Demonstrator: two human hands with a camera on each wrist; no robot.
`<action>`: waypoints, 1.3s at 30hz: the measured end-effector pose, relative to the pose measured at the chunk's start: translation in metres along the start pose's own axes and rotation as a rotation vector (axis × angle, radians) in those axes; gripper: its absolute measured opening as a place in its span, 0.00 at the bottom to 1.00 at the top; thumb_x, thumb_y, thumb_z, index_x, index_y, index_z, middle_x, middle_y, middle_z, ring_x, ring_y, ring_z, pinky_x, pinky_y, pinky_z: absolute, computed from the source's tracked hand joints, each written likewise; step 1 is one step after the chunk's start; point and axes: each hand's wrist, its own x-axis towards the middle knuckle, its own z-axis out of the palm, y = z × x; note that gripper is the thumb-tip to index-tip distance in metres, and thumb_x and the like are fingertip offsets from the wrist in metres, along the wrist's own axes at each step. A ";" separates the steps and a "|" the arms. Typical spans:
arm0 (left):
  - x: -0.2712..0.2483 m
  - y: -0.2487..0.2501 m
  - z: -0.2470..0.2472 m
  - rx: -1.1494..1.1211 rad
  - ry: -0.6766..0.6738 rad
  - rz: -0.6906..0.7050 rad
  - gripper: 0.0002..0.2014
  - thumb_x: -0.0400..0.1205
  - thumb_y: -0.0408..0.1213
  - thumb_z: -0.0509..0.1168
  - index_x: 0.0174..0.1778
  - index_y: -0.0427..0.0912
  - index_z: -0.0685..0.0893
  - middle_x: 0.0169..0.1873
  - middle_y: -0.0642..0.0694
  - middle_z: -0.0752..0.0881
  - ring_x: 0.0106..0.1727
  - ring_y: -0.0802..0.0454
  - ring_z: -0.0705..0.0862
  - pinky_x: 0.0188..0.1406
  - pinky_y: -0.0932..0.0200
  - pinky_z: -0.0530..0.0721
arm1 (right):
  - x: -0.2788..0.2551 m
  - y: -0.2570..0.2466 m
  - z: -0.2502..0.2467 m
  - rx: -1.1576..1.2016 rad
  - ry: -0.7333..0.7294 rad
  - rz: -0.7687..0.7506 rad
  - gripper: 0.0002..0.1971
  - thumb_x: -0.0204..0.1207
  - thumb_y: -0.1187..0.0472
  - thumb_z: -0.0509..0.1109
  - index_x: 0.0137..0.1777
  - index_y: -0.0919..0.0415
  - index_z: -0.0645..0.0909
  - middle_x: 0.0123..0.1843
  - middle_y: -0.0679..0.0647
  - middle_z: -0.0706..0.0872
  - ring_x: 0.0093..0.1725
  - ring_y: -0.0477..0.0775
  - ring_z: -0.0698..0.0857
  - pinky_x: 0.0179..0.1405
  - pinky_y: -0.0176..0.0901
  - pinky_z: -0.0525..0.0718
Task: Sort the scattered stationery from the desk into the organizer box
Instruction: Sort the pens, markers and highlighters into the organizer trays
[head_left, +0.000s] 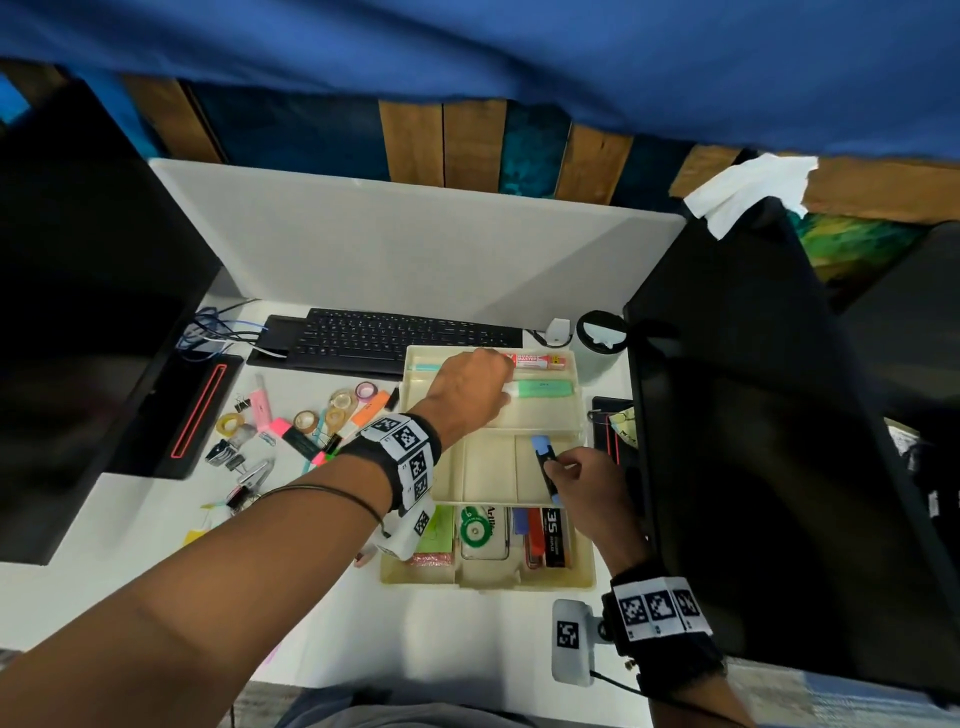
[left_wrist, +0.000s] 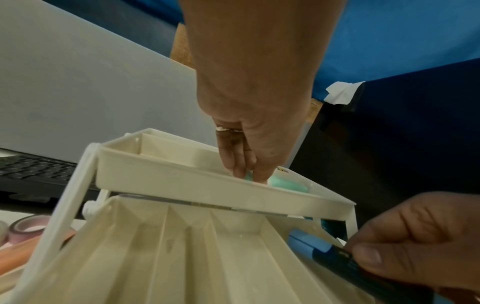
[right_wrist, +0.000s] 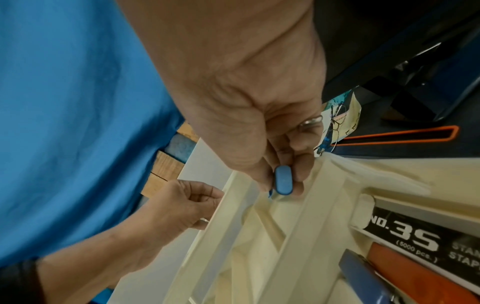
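Head view takes in one white desk (head_left: 156, 545) with two dark monitors, one at the left (head_left: 78, 312) and one at the right (head_left: 753, 441), and one black keyboard (head_left: 384, 332) at the far side. One cream organizer box (head_left: 488, 582) stands open in three tiers. Left hand (head_left: 467, 389) pinches one green highlighter (head_left: 545, 391) in the far tier. Right hand (head_left: 584, 480) grips one blue highlighter (head_left: 543, 457) over the middle tier's right compartment. Several tape rolls (head_left: 306, 421) and clips lie scattered at left.
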 end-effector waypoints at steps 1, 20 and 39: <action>0.000 0.000 0.001 0.004 -0.007 0.001 0.15 0.83 0.45 0.73 0.64 0.46 0.87 0.55 0.46 0.90 0.53 0.44 0.89 0.53 0.50 0.87 | 0.000 -0.001 0.001 -0.020 0.009 0.003 0.08 0.83 0.53 0.73 0.51 0.57 0.89 0.39 0.44 0.89 0.40 0.46 0.89 0.46 0.52 0.91; -0.005 -0.011 0.000 -0.207 0.029 -0.032 0.14 0.79 0.45 0.77 0.60 0.50 0.89 0.47 0.52 0.92 0.49 0.48 0.90 0.50 0.50 0.88 | 0.003 -0.013 0.029 -0.332 0.044 -0.125 0.12 0.82 0.47 0.66 0.50 0.53 0.86 0.43 0.52 0.90 0.47 0.57 0.89 0.45 0.51 0.88; -0.216 -0.222 -0.004 -0.393 0.035 -0.486 0.05 0.80 0.40 0.67 0.47 0.53 0.87 0.43 0.55 0.89 0.36 0.54 0.85 0.43 0.50 0.89 | -0.037 -0.162 0.097 -0.305 -0.251 -0.584 0.03 0.81 0.54 0.75 0.50 0.52 0.87 0.32 0.43 0.83 0.34 0.49 0.83 0.37 0.47 0.85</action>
